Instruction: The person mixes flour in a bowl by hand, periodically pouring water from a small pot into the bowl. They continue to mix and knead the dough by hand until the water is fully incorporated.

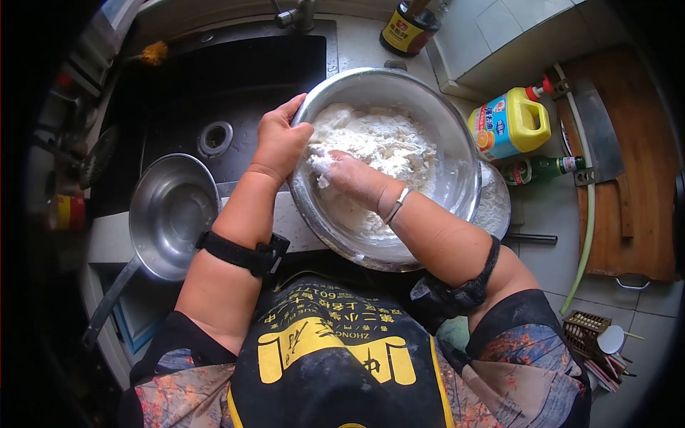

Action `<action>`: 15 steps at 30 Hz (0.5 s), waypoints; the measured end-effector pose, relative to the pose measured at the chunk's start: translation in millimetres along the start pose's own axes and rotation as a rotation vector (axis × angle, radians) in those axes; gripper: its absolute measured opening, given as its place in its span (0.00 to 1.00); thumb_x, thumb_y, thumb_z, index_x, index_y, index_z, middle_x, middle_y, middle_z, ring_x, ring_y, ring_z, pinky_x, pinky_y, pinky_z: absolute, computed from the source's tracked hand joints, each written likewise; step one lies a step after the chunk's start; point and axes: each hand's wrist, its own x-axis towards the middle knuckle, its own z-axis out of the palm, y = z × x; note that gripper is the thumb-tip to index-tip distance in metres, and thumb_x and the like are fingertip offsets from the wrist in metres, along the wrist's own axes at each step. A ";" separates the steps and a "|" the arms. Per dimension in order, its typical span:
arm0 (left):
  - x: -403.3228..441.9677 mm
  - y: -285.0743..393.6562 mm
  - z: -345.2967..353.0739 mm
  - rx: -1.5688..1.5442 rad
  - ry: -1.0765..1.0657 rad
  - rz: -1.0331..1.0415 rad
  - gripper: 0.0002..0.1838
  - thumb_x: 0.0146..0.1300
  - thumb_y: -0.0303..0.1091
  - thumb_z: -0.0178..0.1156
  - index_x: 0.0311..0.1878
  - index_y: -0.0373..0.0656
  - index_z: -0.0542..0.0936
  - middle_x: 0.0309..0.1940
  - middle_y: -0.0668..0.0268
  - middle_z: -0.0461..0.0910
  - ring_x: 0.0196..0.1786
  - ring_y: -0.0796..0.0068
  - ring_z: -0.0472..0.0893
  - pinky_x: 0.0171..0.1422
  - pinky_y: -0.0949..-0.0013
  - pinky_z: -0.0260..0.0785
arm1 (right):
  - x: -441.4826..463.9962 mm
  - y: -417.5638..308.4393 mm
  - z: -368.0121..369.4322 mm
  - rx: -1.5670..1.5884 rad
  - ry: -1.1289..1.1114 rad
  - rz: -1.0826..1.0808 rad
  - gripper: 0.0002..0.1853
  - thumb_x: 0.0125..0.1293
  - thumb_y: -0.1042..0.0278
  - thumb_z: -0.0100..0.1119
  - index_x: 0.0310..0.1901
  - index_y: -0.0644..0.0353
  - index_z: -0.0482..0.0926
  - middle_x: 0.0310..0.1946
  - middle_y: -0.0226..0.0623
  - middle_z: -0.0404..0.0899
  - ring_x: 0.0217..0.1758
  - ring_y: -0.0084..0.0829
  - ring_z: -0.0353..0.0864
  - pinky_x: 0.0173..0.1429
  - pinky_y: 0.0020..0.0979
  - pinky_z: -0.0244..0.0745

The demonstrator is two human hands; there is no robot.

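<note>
A large steel mixing bowl (457, 178) holds a lumpy white mass of flour and shaggy dough (389, 143). My left hand (280, 137) grips the bowl's left rim, thumb laid along the edge and fingers on the outer side. Inside the bowl, my right hand (348, 177) is in the dough near the left wall. Its fingers are curled, coated in white and partly buried. Flour dusts the bowl's inner wall, and a bracelet (397, 205) circles my right wrist.
At left, a steel saucepan (175, 214) sits by the dark sink (171, 143). Behind the bowl stands a sauce jar (409, 30). To the right are a yellow detergent bottle (528, 125), a green bottle (539, 170), a floury dish (496, 203) and a cleaver (598, 132) against a wooden board (646, 164).
</note>
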 end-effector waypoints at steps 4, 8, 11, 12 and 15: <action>-1.5 5.4 1.0 0.002 -0.021 -0.037 0.27 0.45 0.21 0.50 0.54 0.31 0.70 0.44 0.60 0.76 0.44 0.77 0.75 0.52 0.78 0.64 | -44.1 14.6 5.2 -0.164 -0.348 0.153 0.16 0.57 0.61 0.51 0.37 0.67 0.74 0.31 0.52 0.76 0.35 0.43 0.75 0.41 0.36 0.69; 1.7 7.0 -0.7 0.030 -0.054 -0.004 0.27 0.45 0.21 0.50 0.54 0.32 0.70 0.45 0.60 0.76 0.46 0.76 0.75 0.54 0.77 0.63 | -100.7 5.6 -51.9 -0.291 -0.596 0.369 0.14 0.43 0.72 0.55 0.34 0.66 0.76 0.29 0.52 0.75 0.33 0.46 0.75 0.40 0.37 0.69; 4.8 9.5 -2.7 0.047 -0.078 -0.011 0.26 0.45 0.21 0.50 0.54 0.34 0.71 0.45 0.60 0.76 0.46 0.75 0.75 0.54 0.77 0.63 | -120.7 22.0 -86.6 -0.445 -0.352 0.424 0.12 0.46 0.67 0.58 0.33 0.64 0.79 0.29 0.50 0.77 0.34 0.46 0.76 0.40 0.37 0.70; 6.9 8.8 -3.3 0.060 -0.083 -0.008 0.26 0.45 0.21 0.50 0.54 0.34 0.71 0.45 0.60 0.76 0.46 0.76 0.75 0.54 0.77 0.63 | -118.2 13.7 -96.9 -0.526 -0.371 0.470 0.13 0.46 0.65 0.58 0.33 0.63 0.79 0.28 0.50 0.77 0.34 0.46 0.76 0.41 0.37 0.71; 11.6 10.2 -1.4 0.095 -0.102 -0.022 0.26 0.45 0.21 0.50 0.54 0.35 0.72 0.44 0.61 0.76 0.45 0.76 0.76 0.53 0.77 0.64 | -121.5 15.9 -83.1 -0.669 -0.515 0.327 0.09 0.47 0.66 0.56 0.29 0.60 0.79 0.25 0.49 0.76 0.33 0.47 0.76 0.40 0.40 0.71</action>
